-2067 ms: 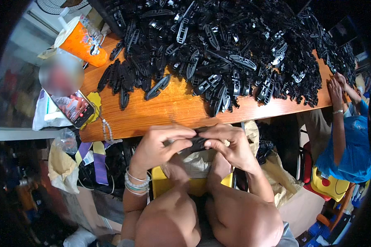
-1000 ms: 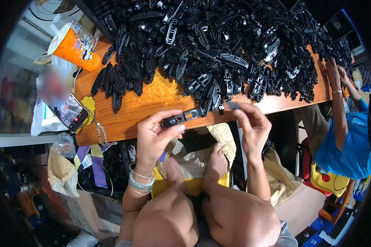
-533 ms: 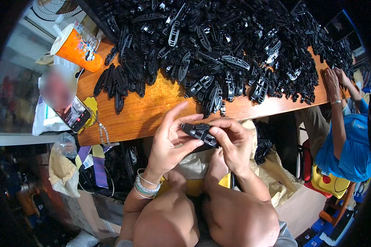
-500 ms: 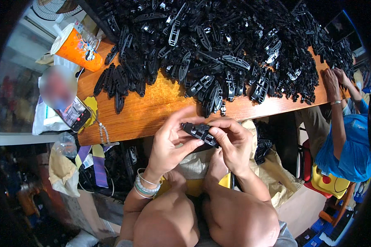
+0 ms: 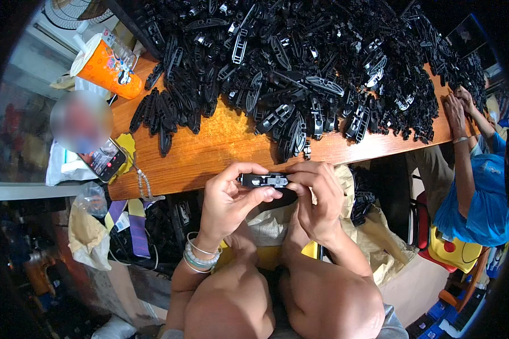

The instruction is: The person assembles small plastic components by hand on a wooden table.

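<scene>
Between my two hands is a narrow black plastic part [image 5: 264, 180] with a slotted, frame-like face, held level just off the near edge of the table. My left hand [image 5: 230, 195] pinches its left end between thumb and fingers. At the other end, the fingers of my right hand [image 5: 318, 195] close round the part and cover its tip. Beyond my hands lies a large heap of similar black plastic parts [image 5: 277, 85], some long and oval, others small. A few long ones [image 5: 163, 113] sit in a loose bunch at the left.
The wooden table [image 5: 209, 147] spans ahead of me. An orange cup with a straw [image 5: 108, 66] and a phone [image 5: 106, 161] stand at its left. A co-worker in blue [image 5: 474, 195] handles parts at the far right. Beige sacking [image 5: 373, 243] hangs below the table.
The black part has turned from slanted to level. My left fingers have closed onto its end, and my right fingers have shifted over the other end.
</scene>
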A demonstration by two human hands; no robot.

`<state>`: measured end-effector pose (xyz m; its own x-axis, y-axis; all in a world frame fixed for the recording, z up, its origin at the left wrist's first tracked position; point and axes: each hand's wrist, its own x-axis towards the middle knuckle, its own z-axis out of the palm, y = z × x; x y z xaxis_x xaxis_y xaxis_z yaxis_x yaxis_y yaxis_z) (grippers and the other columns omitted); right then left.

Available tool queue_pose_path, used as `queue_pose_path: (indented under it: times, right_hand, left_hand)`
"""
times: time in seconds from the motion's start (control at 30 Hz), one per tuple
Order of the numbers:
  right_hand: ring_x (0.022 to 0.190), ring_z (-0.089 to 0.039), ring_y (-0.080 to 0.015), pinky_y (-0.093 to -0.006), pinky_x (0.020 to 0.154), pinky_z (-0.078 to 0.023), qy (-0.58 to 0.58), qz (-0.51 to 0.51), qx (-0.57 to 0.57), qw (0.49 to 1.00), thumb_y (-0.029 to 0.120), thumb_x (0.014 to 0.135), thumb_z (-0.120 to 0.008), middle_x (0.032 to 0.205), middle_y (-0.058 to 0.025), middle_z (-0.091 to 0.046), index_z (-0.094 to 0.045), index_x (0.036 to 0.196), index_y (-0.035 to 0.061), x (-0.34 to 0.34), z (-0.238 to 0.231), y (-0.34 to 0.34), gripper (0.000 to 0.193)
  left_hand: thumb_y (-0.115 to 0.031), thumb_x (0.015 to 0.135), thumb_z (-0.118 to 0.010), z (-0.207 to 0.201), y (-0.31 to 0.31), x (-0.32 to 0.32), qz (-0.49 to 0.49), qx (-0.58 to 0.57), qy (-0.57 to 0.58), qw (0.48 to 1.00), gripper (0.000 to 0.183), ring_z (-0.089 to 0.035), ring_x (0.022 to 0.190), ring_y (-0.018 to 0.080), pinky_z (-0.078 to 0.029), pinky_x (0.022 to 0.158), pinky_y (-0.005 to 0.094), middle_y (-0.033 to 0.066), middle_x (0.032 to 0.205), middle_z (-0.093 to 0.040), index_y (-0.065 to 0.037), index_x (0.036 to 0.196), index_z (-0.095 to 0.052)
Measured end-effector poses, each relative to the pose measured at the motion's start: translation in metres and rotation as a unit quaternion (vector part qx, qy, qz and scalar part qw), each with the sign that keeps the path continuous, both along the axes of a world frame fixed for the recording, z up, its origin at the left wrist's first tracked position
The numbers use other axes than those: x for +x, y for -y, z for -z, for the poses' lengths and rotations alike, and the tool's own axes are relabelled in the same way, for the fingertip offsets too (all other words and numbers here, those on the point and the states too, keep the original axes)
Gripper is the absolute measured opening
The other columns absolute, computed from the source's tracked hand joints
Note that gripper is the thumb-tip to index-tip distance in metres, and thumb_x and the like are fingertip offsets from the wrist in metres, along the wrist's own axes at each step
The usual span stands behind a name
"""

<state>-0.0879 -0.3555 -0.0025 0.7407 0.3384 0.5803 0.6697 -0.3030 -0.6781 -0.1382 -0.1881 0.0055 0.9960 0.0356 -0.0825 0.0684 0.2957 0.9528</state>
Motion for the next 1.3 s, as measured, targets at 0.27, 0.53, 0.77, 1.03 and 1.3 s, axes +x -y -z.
queue_pose_path:
  times: [0.27, 0.53, 0.77, 1.03, 1.3]
  right_hand:
    - [0.083, -0.06, -0.0289, -0.0363, 0.07, -0.044, -0.028, -0.025, -0.014, 0.999, -0.005, 0.075, -0.065, 0.095, -0.0136, -0.063, -0.058, 0.087, 0.0018, 0.001, 0.0, 0.002, 0.015]
    - [0.077, -0.06, -0.023, -0.0299, 0.068, -0.047, -0.204, -0.07, -0.012, 0.976, 0.008, 0.073, -0.074, 0.09, -0.0124, -0.062, -0.062, 0.105, -0.0019, 0.001, -0.01, 0.01, 0.035]
    - [0.069, -0.057, -0.0116, -0.0259, 0.062, -0.045, -0.325, -0.105, -0.026, 0.94, 0.006, 0.077, -0.073, 0.083, -0.0083, -0.065, -0.068, 0.094, -0.0024, 0.002, -0.002, 0.023, 0.02]
    - [0.064, -0.061, -0.0301, -0.0354, 0.06, -0.049, -0.14, 0.094, -0.076, 0.983, 0.002, 0.079, -0.066, 0.077, -0.0158, -0.06, -0.064, 0.088, -0.0023, 0.025, 0.007, 0.017, 0.01]
    - [0.073, -0.06, -0.0348, -0.0407, 0.064, -0.049, -0.03, 0.165, -0.182, 0.969, 0.005, 0.081, -0.062, 0.086, -0.0161, -0.059, -0.062, 0.094, 0.0005, 0.034, 0.011, 0.01, 0.014]
  left_hand:
    - [0.008, 0.084, -0.061, -0.006, 0.0, -0.002, 0.03, 0.026, -0.031, 0.999, 0.025, -0.067, 0.086, 0.0195, -0.057, 0.074, 0.0266, 0.0168, 0.094, -0.066, 0.009, 0.108, -0.052]
    - [0.002, 0.079, -0.067, 0.005, -0.001, -0.001, -0.019, 0.165, 0.079, 0.983, 0.021, -0.065, 0.074, 0.0107, -0.053, 0.066, 0.0216, 0.0088, 0.092, -0.066, 0.003, 0.099, -0.061]
    - [0.0, 0.08, -0.067, -0.002, -0.009, 0.002, 0.089, 0.154, 0.004, 0.984, 0.018, -0.067, 0.076, 0.0149, -0.054, 0.066, 0.0258, 0.0094, 0.085, -0.067, 0.003, 0.097, -0.064]
    - [-0.012, 0.076, -0.076, 0.01, 0.01, 0.04, -0.059, 0.417, 0.051, 0.905, 0.021, -0.056, 0.061, 0.0123, -0.045, 0.054, 0.0245, 0.007, 0.074, -0.06, 0.004, 0.083, -0.064]
    - [-0.018, 0.076, -0.076, 0.022, 0.023, 0.047, -0.095, 0.442, 0.008, 0.892, 0.026, -0.058, 0.055, 0.0172, -0.045, 0.051, 0.0296, 0.0079, 0.066, -0.059, 0.0, 0.076, -0.058]
